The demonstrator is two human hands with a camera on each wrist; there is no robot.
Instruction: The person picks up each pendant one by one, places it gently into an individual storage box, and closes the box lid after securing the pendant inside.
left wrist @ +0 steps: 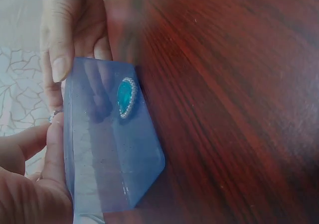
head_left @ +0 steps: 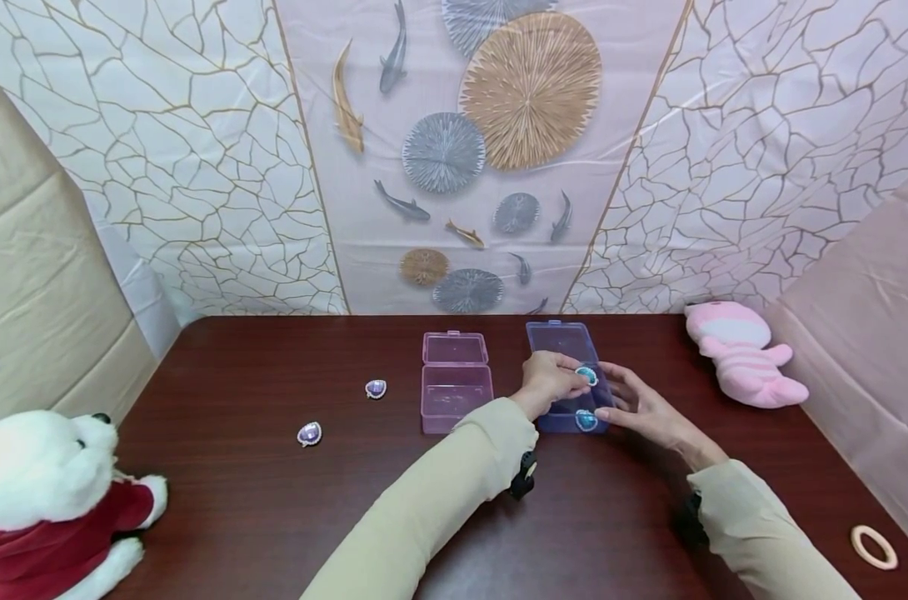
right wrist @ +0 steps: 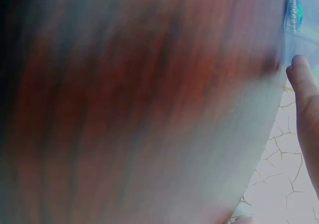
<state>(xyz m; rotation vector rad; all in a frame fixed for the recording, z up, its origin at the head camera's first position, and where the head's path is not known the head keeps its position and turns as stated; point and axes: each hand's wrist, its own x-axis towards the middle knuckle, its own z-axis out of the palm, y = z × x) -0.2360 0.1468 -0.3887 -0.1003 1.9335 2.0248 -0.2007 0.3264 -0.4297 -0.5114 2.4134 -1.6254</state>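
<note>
One pink box (head_left: 457, 422) and one blue box (head_left: 555, 424) stand open near the far edge of our table (head_left: 222, 517), and we pinch a blue gem (head_left: 587, 376) in our left hand (head_left: 550, 380) just over the blue box, whose right side our right hand (head_left: 652, 412) holds, with another blue gem (head_left: 586, 419) inside.

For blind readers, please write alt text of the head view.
A person's left hand pinches a teal gem above an open blue box with another gem inside; the right hand holds the box's side. To the left are an open pink box and two purple gems on a table.
</note>
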